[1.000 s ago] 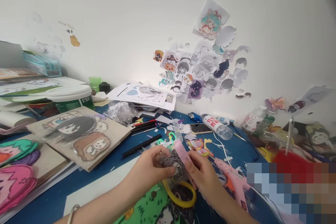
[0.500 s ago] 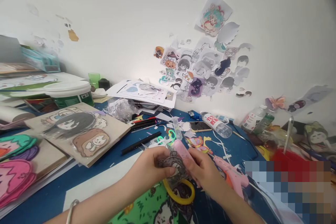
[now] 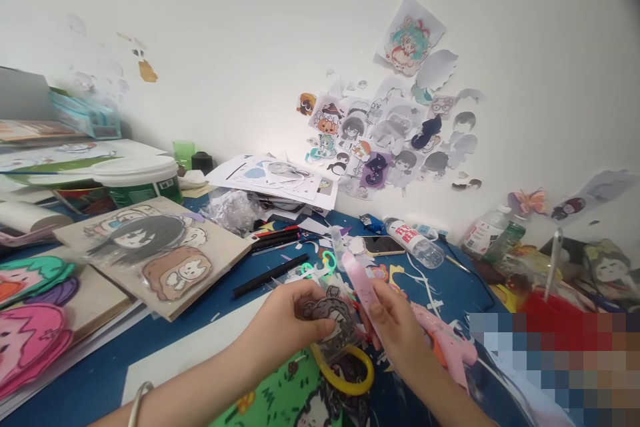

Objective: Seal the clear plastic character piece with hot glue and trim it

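Note:
My left hand [image 3: 295,320] pinches a grey cartoon cutout [image 3: 331,312] between thumb and fingers, low in the middle of the view. Closed around a slim pink tool with a rounded end [image 3: 361,283] is my right hand [image 3: 395,320]; the tool's lower end is hidden, so its kind is unclear. It stands beside the cutout, tilted up and left. A yellow ring [image 3: 353,373] lies just below both hands, over dark cutouts and a green printed sheet [image 3: 273,390]. To the right of my right hand rests a pink glue gun [image 3: 450,340].
Boards with cartoon cutouts [image 3: 165,247] and a white-lidded tub [image 3: 137,177] stand at left. Black pens [image 3: 270,275], green-handled scissors [image 3: 327,263], paper scraps, a phone [image 3: 383,245] and a plastic bottle [image 3: 415,240] lie behind the hands. A red container [image 3: 555,310] is at right.
My right hand has drawn the pink tool slightly right, away from the cutout, and more of the cutout shows. My left hand keeps its hold. The whole view has shifted slightly.

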Demonstrator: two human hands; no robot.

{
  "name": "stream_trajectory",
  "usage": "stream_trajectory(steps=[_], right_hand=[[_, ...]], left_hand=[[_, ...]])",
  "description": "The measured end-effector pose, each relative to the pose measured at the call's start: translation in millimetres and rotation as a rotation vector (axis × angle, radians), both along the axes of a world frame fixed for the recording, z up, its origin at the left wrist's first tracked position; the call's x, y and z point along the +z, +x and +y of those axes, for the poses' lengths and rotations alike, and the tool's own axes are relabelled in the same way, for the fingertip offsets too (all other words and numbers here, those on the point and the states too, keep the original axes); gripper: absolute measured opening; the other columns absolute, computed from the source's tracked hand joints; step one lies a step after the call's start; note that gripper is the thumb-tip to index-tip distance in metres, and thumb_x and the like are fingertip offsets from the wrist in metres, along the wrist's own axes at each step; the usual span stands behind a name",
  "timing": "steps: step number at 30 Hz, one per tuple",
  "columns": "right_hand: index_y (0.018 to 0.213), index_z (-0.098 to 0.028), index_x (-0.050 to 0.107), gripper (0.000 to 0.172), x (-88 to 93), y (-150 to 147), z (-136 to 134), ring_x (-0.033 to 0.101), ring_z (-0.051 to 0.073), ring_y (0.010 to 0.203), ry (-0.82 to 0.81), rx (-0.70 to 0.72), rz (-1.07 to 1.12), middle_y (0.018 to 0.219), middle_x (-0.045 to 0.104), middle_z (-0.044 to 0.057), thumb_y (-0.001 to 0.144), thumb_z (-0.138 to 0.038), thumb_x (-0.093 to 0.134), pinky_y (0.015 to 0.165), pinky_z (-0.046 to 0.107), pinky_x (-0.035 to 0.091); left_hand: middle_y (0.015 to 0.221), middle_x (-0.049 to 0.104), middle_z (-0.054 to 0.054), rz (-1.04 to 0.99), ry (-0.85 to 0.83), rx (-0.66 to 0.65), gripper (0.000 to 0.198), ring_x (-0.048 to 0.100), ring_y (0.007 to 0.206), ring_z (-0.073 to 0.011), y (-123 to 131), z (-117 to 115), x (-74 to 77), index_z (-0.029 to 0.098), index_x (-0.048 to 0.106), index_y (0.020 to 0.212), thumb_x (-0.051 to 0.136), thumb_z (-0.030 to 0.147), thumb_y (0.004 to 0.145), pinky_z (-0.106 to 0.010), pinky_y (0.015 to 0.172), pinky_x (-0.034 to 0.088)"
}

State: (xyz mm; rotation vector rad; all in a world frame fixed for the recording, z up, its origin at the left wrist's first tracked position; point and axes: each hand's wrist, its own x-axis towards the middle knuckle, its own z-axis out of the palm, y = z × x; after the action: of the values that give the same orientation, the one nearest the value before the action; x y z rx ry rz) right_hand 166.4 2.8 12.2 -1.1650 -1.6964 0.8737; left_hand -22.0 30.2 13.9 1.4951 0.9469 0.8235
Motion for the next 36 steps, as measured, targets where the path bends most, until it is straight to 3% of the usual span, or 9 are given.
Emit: stream_trajectory(steps=[9, 15, 21, 28, 33, 36], right_hand=[[0.061, -0.022, 0.035, 0.045, -2.8, -2.6, 0.6, 0.032, 0.009, 0.046, 0.121, -0.134, -0.248, 0.050, 0.033, -0.007, 0.084, -0.060, 0.042, 0.044, 0.024, 0.021], [0.074, -0.021, 0.043, 0.046, 2.8, 2.4, -1.3, 0.036, 0.009, 0.038, -0.029, -0.114, 0.028, 0.052, 0.040, -0.006, 0.089, -0.061, 0.027, 0.040, 0.023, 0.031], [0.068, -0.021, 0.042, 0.045, -2.7, 3.3, 1.3, 0.041, 0.013, 0.049, 0.160, -0.069, -0.318, 0.055, 0.040, -0.004, 0.087, -0.060, 0.033, 0.048, 0.025, 0.026], [0.062, -0.023, 0.031, 0.044, -9.8, 1.1, 4.0, 0.039, 0.013, 0.046, 0.159, -0.125, -0.391, 0.049, 0.037, -0.004, 0.090, -0.055, 0.029, 0.047, 0.025, 0.022], [0.063, -0.022, 0.034, 0.045, -8.2, 2.4, 2.2, 0.045, 0.015, 0.048, 0.315, -0.281, -0.632, 0.052, 0.045, -0.001, 0.089, -0.058, 0.028, 0.046, 0.025, 0.021], [0.064, -0.022, 0.037, 0.045, -7.5, 4.4, 2.2, 0.045, 0.017, 0.046, 0.403, -0.368, -0.729, 0.051, 0.046, 0.000, 0.087, -0.061, 0.032, 0.047, 0.027, 0.019]], left_hand=[[0.057, 0.045, 0.007, 0.029, 0.033, 0.033, 0.021, 0.043, 0.055, -0.0119, 1.5, -2.1, -0.7, 0.019, 0.046, 0.061, 0.067, 0.023, 0.060, -0.024, 0.053, 0.033], [0.066, 0.056, 0.004, -0.097, -0.078, 0.060, 0.025, 0.053, 0.064, -0.0146, -2.2, -2.5, 5.4, 0.019, 0.046, 0.068, 0.069, 0.028, 0.064, -0.025, 0.060, 0.039], [0.063, 0.057, 0.005, -0.131, -0.087, 0.117, 0.027, 0.053, 0.060, -0.0131, -4.6, -0.9, 11.0, 0.019, 0.048, 0.068, 0.071, 0.032, 0.063, -0.024, 0.057, 0.039], [0.065, 0.059, 0.003, -0.085, -0.055, 0.118, 0.027, 0.056, 0.062, -0.0156, -5.1, -0.5, 10.0, 0.020, 0.047, 0.066, 0.071, 0.034, 0.063, -0.026, 0.059, 0.041], [0.060, 0.054, 0.004, -0.064, -0.017, 0.150, 0.029, 0.053, 0.060, -0.0156, -3.0, -1.4, 5.1, 0.020, 0.046, 0.062, 0.071, 0.033, 0.060, -0.025, 0.055, 0.039], [0.054, 0.044, 0.008, -0.056, -0.002, 0.173, 0.034, 0.046, 0.054, -0.0116, -1.4, -3.2, 1.9, 0.021, 0.037, 0.058, 0.070, 0.029, 0.060, -0.022, 0.051, 0.033]])
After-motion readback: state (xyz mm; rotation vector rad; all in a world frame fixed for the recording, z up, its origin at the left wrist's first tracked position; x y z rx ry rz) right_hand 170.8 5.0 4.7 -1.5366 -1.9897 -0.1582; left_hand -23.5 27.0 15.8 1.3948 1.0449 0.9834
